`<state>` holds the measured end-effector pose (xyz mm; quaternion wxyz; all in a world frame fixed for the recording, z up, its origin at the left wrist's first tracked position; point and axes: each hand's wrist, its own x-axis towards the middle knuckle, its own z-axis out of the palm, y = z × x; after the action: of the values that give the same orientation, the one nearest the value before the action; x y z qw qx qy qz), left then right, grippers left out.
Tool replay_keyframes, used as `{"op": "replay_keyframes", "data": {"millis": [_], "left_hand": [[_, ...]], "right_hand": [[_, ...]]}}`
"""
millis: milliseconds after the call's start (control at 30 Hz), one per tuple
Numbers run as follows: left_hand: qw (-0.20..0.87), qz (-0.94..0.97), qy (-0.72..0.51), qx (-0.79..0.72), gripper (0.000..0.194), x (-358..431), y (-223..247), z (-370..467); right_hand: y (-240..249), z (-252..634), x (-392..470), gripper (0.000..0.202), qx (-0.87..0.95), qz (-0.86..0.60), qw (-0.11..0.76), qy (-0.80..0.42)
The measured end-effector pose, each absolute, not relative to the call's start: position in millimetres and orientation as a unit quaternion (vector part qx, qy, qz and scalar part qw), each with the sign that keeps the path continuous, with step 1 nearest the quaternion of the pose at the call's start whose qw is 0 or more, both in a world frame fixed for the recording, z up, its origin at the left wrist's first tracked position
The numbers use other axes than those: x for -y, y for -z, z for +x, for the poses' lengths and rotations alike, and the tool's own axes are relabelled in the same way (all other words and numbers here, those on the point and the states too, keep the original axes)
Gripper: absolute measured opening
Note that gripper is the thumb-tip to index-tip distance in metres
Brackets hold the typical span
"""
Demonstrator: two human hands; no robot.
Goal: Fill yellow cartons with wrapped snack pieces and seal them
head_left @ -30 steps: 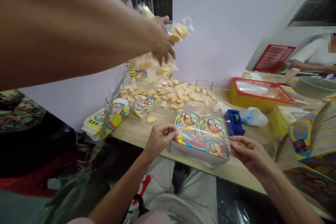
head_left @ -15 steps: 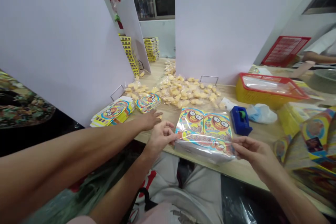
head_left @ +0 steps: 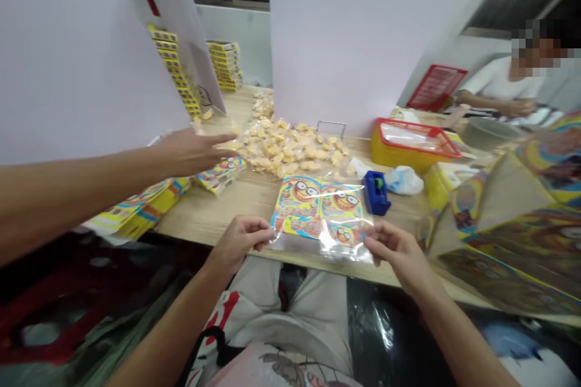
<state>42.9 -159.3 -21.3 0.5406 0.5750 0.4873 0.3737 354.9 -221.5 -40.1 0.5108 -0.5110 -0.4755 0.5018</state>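
Another person's hand [head_left: 193, 154] has moved up from beside the left hand [head_left: 238, 242] to near one big pile of pale yellow pieces in clear bags [head_left: 290, 148], too many to count. The left hand and the right hand [head_left: 399, 251] each pinch one front corner of one shiny clear plastic wrap [head_left: 345, 251]. It covers one bright yellow-and-blue box with two big smiling faces [head_left: 299, 196], on the wooden table [head_left: 218, 211]. One blue tape holder [head_left: 376, 196] stands just right of it.
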Motion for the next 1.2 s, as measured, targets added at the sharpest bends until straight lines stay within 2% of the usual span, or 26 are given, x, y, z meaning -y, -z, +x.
{"op": "replay_keyframes", "data": {"millis": [267, 500, 667, 1000, 1200], "left_hand": [[0.512, 0.628, -0.350, -0.470, 0.029, 145, 17, 38], [0.544, 0.602, -0.341, -0.475, 0.020, 148, 21, 37], [0.553, 0.597, -0.366, -0.451, 0.020, 147, 23, 35], [0.449, 0.690, -0.327, -0.464, 0.026, 120, 23, 43], [0.422, 0.713, -0.311, -0.466, 0.027, 116, 28, 40]], "right_hand": [[43, 357, 219, 0.033, 0.468, -0.516, 0.510, -0.505], [54, 360, 220, 0.031, 0.484, -0.527, 0.500, -0.487], [57, 362, 219, 0.029, 0.486, -0.526, 0.506, -0.481], [61, 362, 200, 0.035, 0.484, -0.543, 0.519, -0.450], [64, 363, 201, 0.035, 0.521, -0.557, 0.494, -0.418]]}}
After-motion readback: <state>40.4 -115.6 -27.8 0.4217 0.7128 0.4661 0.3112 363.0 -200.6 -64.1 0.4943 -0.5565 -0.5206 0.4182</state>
